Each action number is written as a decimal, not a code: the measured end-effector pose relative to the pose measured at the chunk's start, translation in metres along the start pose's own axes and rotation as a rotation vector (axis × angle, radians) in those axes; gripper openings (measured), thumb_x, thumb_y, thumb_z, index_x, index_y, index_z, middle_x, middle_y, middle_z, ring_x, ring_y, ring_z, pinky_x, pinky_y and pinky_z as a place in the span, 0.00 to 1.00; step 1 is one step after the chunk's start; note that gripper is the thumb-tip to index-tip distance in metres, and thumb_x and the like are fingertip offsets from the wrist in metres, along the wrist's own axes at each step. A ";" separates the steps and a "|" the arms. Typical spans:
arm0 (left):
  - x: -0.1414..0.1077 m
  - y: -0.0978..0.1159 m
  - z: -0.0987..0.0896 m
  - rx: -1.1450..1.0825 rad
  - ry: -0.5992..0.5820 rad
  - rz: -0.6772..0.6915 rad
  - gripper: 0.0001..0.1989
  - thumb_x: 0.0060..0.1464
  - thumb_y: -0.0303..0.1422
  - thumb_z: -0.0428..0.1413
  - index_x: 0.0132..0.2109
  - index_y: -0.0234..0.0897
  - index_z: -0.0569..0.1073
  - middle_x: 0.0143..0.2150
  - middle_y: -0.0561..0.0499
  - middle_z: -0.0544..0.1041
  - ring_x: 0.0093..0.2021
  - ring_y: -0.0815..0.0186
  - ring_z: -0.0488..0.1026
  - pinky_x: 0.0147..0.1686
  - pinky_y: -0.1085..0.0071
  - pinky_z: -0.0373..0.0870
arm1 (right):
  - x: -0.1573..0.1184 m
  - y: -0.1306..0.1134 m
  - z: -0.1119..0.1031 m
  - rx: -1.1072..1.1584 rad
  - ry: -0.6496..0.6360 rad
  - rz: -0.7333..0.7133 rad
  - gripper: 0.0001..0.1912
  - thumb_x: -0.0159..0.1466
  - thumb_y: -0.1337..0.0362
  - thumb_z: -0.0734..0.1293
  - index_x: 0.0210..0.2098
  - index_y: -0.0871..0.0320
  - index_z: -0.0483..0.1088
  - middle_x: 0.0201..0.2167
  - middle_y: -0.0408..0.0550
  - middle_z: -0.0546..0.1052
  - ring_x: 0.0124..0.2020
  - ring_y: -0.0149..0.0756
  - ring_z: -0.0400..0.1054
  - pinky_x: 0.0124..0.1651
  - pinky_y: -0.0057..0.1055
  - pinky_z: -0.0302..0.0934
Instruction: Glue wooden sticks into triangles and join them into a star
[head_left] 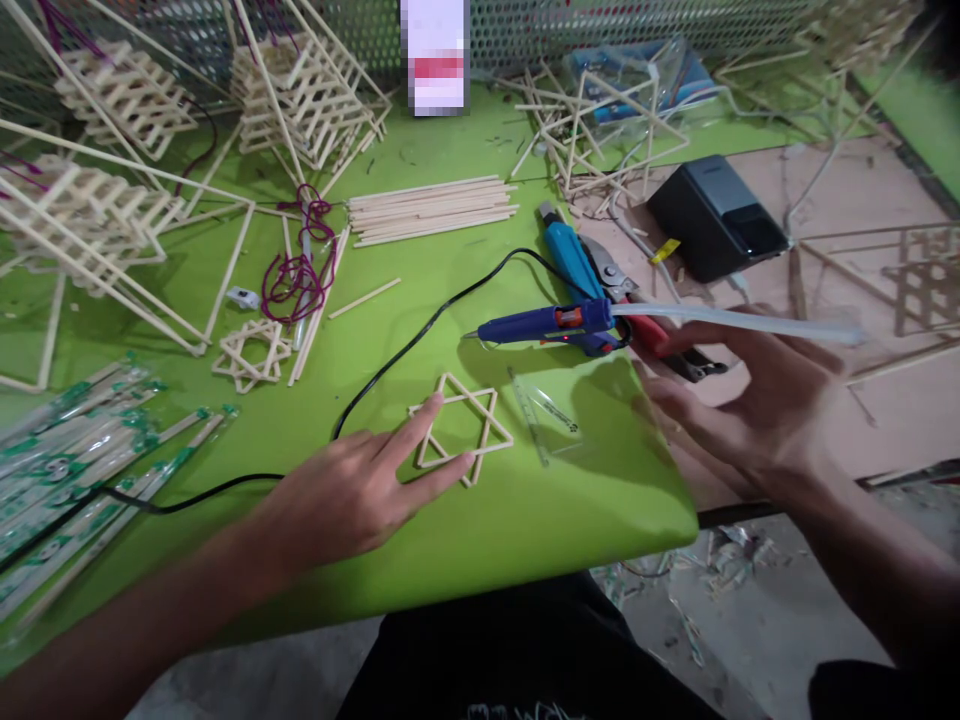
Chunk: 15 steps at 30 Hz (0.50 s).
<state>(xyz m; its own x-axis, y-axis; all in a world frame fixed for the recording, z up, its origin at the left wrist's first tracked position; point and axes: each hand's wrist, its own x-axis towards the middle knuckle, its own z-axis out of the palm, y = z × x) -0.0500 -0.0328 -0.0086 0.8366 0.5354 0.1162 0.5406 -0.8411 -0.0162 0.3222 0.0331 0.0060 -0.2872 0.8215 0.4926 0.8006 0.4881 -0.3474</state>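
Note:
A six-pointed star of thin wooden sticks (487, 437) lies flat on the green tabletop. Two outstretched fingers of my left hand (352, 490) rest on its left and lower edges; that hand is open and grasps nothing. A blue glue gun (536, 325) lies to the star's upper right, with a long translucent glue stick (720, 320) protruding from its back. My right hand (765, 410), slightly blurred, is beside the glue stick, thumb and fingers apart and nothing between them. Red-handled pruning shears (607, 270) and a blue tool lie behind the gun. Right of the star is a clear set square (544, 415).
A bundle of sticks (431, 210) lies at the back, near purple cord (300, 270) and a small stacked star (251, 355). Stick lanterns (300, 100) stand back left. Wrapped chopsticks (90, 460) lie at left. A black cable crosses the table. A dark box (716, 220) stands right.

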 end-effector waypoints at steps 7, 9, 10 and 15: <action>0.003 0.000 -0.006 0.009 -0.034 -0.010 0.35 0.59 0.19 0.47 0.71 0.46 0.57 0.70 0.28 0.58 0.30 0.68 0.74 0.30 0.66 0.77 | -0.010 -0.026 0.011 0.160 -0.163 -0.518 0.12 0.55 0.67 0.76 0.38 0.57 0.73 0.38 0.49 0.81 0.39 0.38 0.76 0.43 0.37 0.72; 0.003 0.000 -0.006 0.021 -0.038 -0.003 0.35 0.59 0.20 0.48 0.71 0.46 0.56 0.70 0.28 0.57 0.32 0.67 0.76 0.31 0.66 0.77 | -0.006 -0.045 0.020 0.224 -0.242 -0.549 0.11 0.60 0.67 0.74 0.41 0.59 0.73 0.44 0.50 0.81 0.47 0.40 0.75 0.48 0.38 0.73; 0.003 0.000 -0.005 0.029 -0.033 0.002 0.35 0.59 0.20 0.49 0.71 0.46 0.56 0.70 0.28 0.56 0.32 0.66 0.76 0.32 0.66 0.77 | -0.003 -0.054 0.025 0.254 -0.277 -0.589 0.09 0.61 0.68 0.72 0.41 0.60 0.73 0.46 0.52 0.80 0.49 0.41 0.74 0.48 0.38 0.73; 0.001 -0.001 0.000 0.033 -0.012 -0.001 0.33 0.61 0.24 0.49 0.72 0.46 0.55 0.72 0.27 0.51 0.32 0.65 0.77 0.31 0.65 0.77 | 0.006 -0.066 0.044 0.259 -0.342 -0.718 0.10 0.65 0.71 0.67 0.46 0.61 0.74 0.53 0.59 0.77 0.56 0.48 0.71 0.51 0.45 0.72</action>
<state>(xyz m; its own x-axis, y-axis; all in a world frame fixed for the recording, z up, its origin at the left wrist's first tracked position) -0.0492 -0.0316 -0.0080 0.8371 0.5370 0.1042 0.5436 -0.8379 -0.0489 0.2448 0.0189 -0.0032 -0.8589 0.3083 0.4091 0.2276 0.9451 -0.2343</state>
